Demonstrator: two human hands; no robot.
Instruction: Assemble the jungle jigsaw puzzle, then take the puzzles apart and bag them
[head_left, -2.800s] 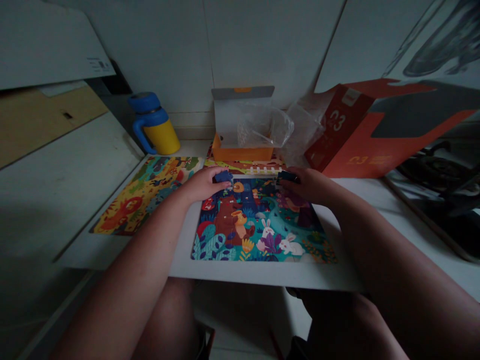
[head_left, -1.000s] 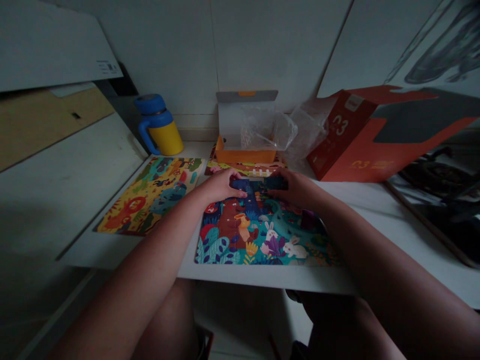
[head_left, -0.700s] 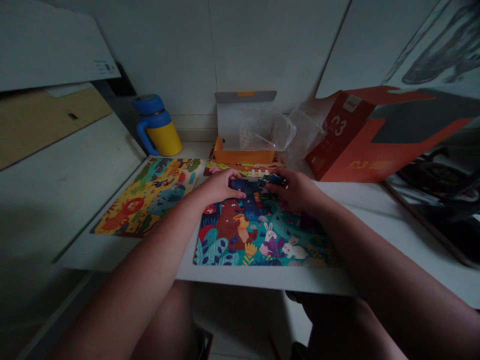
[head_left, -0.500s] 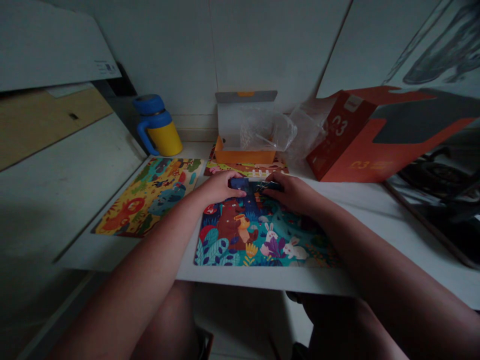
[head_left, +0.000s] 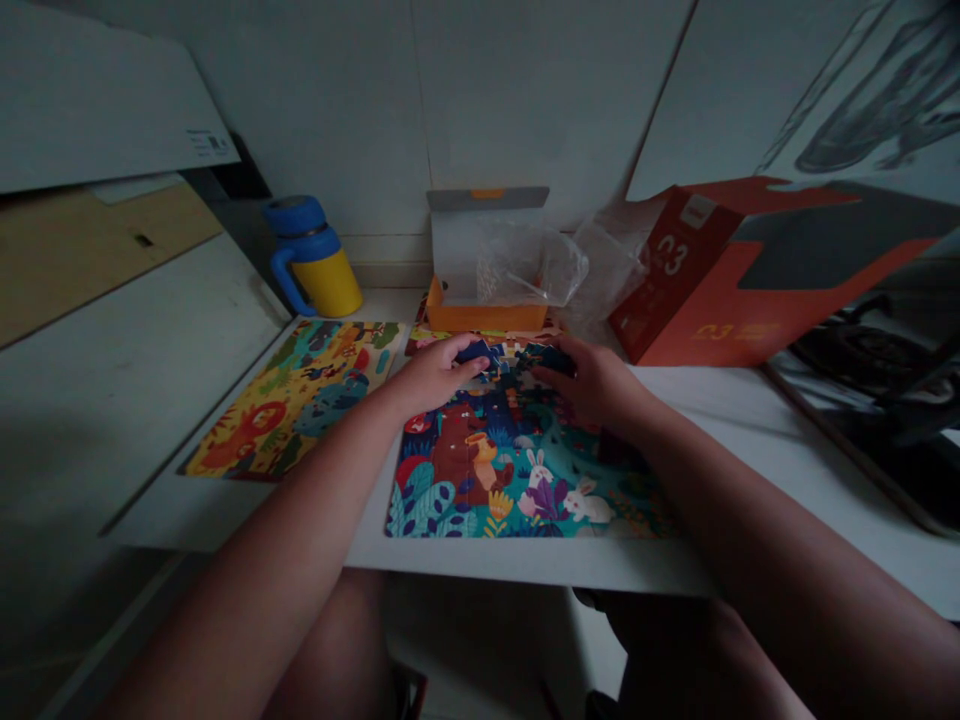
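A jigsaw puzzle (head_left: 495, 480) with a bear and white rabbits lies in front of me. At its back edge my left hand (head_left: 442, 375) is closed, thumb and fingers pinching dark blue puzzle pieces (head_left: 474, 352). Across from it, my right hand (head_left: 600, 380) grips a dark section of puzzle pieces (head_left: 547, 357) between thumb and fingers. The held pieces look raised and tilted, with jagged edges showing; whether the two sections are joined is hard to tell. My right forearm covers the puzzle's right side.
A yellow animal puzzle (head_left: 300, 400) lies to the left, and another puzzle (head_left: 420, 340) sits partly under an open orange box (head_left: 487, 318). Behind are a blue-and-yellow jug (head_left: 322, 270) and clear plastic wrap (head_left: 600, 270). A large red box (head_left: 720, 290) stands right.
Both hands have lifted slightly away from the puzzle's back edge. The pieces in them have come up and tilted, and their jagged outlines now show.
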